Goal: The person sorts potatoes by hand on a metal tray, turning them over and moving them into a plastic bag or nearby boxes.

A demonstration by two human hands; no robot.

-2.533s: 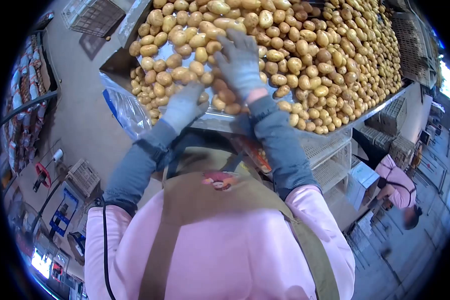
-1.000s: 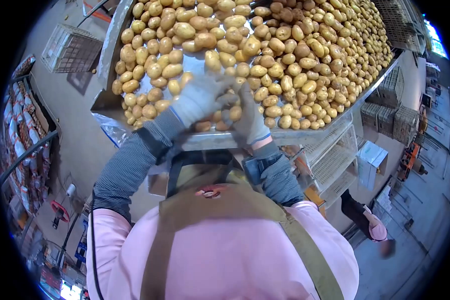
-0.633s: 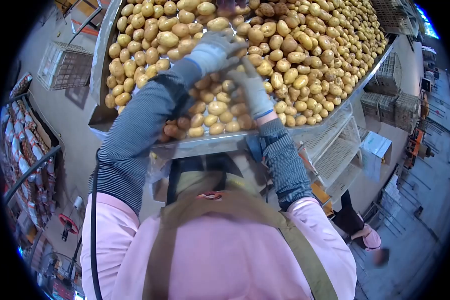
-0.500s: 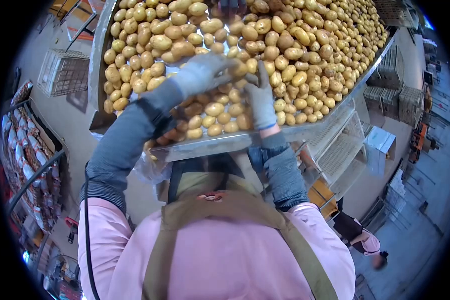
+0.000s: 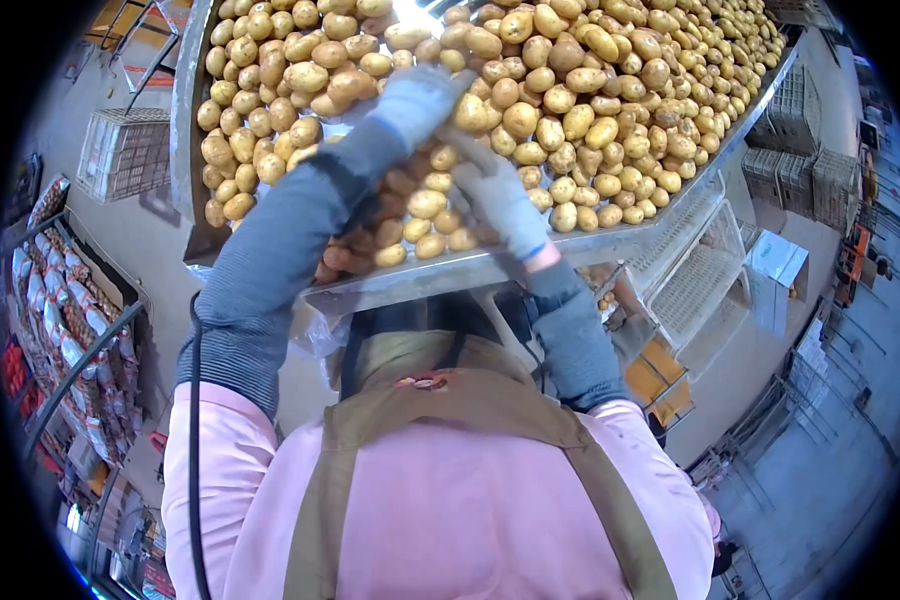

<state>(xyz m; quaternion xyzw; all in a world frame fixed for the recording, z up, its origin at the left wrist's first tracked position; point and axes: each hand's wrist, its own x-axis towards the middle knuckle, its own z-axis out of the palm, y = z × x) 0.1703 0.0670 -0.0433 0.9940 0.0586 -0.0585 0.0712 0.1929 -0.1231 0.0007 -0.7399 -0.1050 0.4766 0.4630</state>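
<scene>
Many yellow-brown potatoes (image 5: pixel 590 130) lie heaped in a metal sorting tray (image 5: pixel 400 288). My left hand (image 5: pixel 417 103), in a grey glove, reaches over the potatoes near the middle; its blurred fingers stretch to the right and nothing shows gripped in them. Lower and to the right, my gloved right hand (image 5: pixel 502 200) lies among potatoes with its fingers apart, pointing up and left. Between the hands and the near rim sit several more potatoes (image 5: pixel 427 204), partly smeared or shaded under my left forearm.
A pale plastic crate (image 5: pixel 125 152) stands on the floor at left, above filled net sacks (image 5: pixel 75 340). Right of the tray are a crate (image 5: pixel 692 275), a white-blue box (image 5: pixel 776 265) and stacked crates (image 5: pixel 785 180). A black cable (image 5: pixel 196 450) runs along my left sleeve.
My left hand has moved up and slightly right over the potatoes. My right hand has shifted left and its fingers now point up-left. The view has shifted a little.
</scene>
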